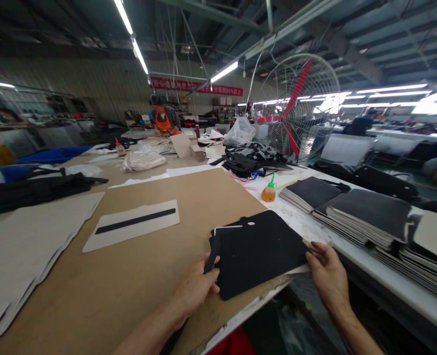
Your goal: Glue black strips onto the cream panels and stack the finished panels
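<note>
A stack of black flat panels [257,251] lies on the brown board [137,276] at the table's near edge. My left hand [196,286] is closed on the stack's left edge, thumb on top. My right hand [327,273] pinches the stack's right edge, fingers curled on it. A pale template with a black strip [133,224] lies on the board to the left, away from both hands.
Piles of black panels [369,214] fill the white bench on the right. An orange glue bottle [269,191] stands behind the stack. Pale sheets [22,256] lie at left. A big fan [299,106] and a person in orange [165,120] are farther back.
</note>
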### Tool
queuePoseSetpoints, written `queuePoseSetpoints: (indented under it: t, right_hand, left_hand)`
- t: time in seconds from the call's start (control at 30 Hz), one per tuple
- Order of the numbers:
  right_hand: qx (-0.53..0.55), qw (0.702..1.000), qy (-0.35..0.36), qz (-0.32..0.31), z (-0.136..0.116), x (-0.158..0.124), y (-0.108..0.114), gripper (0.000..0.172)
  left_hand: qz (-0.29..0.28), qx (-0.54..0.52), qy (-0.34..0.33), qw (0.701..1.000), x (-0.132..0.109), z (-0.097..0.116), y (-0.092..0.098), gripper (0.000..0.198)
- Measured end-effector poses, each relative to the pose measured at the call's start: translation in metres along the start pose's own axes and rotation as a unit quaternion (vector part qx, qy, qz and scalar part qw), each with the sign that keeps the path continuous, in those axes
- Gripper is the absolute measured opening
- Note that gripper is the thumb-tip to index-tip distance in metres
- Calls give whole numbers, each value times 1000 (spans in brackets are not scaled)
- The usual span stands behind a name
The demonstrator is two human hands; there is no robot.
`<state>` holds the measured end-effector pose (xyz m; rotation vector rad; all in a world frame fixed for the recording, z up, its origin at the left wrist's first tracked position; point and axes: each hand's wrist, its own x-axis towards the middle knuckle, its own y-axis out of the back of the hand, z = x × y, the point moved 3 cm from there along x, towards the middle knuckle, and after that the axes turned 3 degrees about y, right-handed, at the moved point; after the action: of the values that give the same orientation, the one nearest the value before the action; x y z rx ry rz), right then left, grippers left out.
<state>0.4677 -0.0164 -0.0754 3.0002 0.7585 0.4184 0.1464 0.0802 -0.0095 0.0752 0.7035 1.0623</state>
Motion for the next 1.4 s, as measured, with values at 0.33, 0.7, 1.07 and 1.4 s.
queuePoseSetpoints:
  t: [0.33, 0.7, 1.07, 1.4]
  right_hand:
    - [75, 996, 19, 45, -21, -31, 5, 48]
    - [-125, 989, -30, -71, -14, -3, -9, 64]
    - [11, 998, 33, 43, -45, -22, -7, 50]
    - [-77, 996, -42, 16, 0, -22, 1, 53]
  left_hand:
    - [0, 44, -8, 999, -12, 4, 0, 48]
    - [-6, 60, -20, 998, -1, -6, 4, 38]
    - [30, 50, -48, 997, -17, 6, 14, 44]
    - [21, 73, -53, 996, -8, 7, 11, 41]
